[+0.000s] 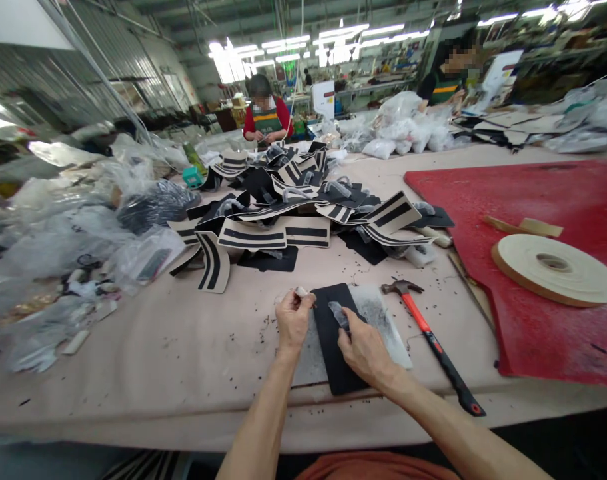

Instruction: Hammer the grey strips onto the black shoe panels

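A black rectangular panel (330, 353) lies in front of me on a whitish work board (383, 317) with dark smudges. My right hand (368, 350) rests over the panel, its thumb and fingers closed on a small clear-plastic-wrapped piece (338, 313) near the panel's middle. Left of the panel, just above the board, my left hand (293, 323) pinches a small whitish piece (301, 292) between thumb and fingertips; its exact kind is unclear. A claw hammer (428, 330) with an orange and black handle lies to the right of the board.
Beyond the board is a heap of black and cream striped panels (283, 233). Plastic bags (83, 240) crowd the left. On the right, a tape roll (553, 267) sits on a red sheet (538, 340). Two co-workers (268, 123) are across the table (183, 360). Dark bits are scattered about.
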A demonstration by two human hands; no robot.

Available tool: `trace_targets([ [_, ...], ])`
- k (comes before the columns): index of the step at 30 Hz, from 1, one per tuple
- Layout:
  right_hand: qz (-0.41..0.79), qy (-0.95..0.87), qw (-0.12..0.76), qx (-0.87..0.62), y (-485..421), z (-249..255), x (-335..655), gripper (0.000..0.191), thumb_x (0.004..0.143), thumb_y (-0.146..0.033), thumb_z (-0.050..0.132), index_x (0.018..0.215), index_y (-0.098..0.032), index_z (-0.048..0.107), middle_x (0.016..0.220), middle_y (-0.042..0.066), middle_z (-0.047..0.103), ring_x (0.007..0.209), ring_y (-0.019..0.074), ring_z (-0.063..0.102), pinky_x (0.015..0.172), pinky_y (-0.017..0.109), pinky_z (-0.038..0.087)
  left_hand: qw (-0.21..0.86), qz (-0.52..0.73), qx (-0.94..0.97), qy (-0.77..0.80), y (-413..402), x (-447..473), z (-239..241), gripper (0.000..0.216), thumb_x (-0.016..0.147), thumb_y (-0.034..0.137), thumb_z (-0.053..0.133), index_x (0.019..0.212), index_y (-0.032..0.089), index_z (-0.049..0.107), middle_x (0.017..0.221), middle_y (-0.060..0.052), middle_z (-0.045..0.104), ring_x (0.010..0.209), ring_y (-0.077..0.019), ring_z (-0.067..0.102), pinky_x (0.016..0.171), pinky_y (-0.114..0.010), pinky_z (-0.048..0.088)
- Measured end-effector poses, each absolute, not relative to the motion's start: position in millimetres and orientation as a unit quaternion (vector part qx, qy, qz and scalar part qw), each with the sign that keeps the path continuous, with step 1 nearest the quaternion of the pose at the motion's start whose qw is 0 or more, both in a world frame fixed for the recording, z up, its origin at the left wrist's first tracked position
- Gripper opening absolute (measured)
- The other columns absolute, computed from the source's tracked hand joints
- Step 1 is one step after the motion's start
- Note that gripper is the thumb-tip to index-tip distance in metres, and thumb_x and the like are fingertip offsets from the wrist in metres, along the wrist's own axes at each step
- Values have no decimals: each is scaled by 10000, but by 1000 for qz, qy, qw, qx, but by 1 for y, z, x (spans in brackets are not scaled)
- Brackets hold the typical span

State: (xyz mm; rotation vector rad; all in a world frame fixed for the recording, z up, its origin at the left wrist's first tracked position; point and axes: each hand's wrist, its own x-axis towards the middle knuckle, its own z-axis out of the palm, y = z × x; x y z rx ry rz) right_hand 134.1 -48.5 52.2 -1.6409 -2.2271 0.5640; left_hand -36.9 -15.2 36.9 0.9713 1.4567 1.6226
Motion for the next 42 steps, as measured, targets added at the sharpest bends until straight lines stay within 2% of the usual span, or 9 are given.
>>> trace_targets([
  [7,249,-756,118,-594,-61,52,130,484,966,-301,416,1384,-87,535,1035,166,751,919,279,726,829,344,499,426,607,399,540,8,-20,10,266,759,378,762,900,163,693,825,-39,744,787,-181,709,768,-287,554],
  [13,305,-738,99,-594,-53,47,132,401,1000,-342,397,1232,-144,659,1005,145,764,929,245,731,825,293,479,428,579,426,548,7,-19,-5,264,799,389,717,941,169,678,843,-60,776,803,-198,737,786,-303,563],
  [27,280,-748,112,-592,-59,43,131,420,995,-365,434,1280,-115,616,1007,165,760,903,258,730,804,319,489,391,530,478,581,4,-17,4,205,838,355,669,949,184,695,872,-52,782,827,-194,738,778,-282,558],
  [32,315,-759,181,-541,-57,52,150,422,1004,-386,417,1294,-147,608,1123,141,725,1002,242,694,867,330,499,300,494,564,590,-1,-12,1,133,876,283,615,956,216,697,903,-43,768,818,-187,714,793,-283,537],
  [35,221,-757,229,-570,-45,52,191,375,1007,-372,395,1207,-153,624,1122,142,681,1043,255,644,910,367,488,259,471,615,577,-4,-9,0,121,897,243,585,941,225,696,922,-47,750,856,-192,695,842,-294,518],
  [37,116,-737,188,-639,-36,46,229,351,973,-361,449,1169,-117,608,1113,190,643,1060,306,608,908,419,474,261,466,623,572,-3,-8,0,123,895,231,580,939,229,695,920,-43,744,861,-193,690,853,-294,514],
  [39,68,-706,101,-698,-29,37,265,304,929,-335,489,1091,-103,600,1055,217,622,995,332,604,835,437,474,276,466,612,576,-1,-8,0,121,886,225,584,938,232,693,902,-36,743,844,-191,691,837,-286,515],
  [40,82,-686,68,-720,-27,32,280,257,914,-317,486,1032,-116,594,997,202,618,920,315,609,777,419,473,284,467,606,578,0,-8,0,120,883,224,586,937,232,691,892,-34,743,835,-190,692,825,-281,516],
  [42,205,-631,63,-745,-26,27,299,157,878,-296,483,910,-162,558,860,138,597,761,253,587,670,364,453,293,470,601,576,1,-8,0,117,879,218,584,929,231,689,881,-33,741,825,-187,691,810,-274,515],
])
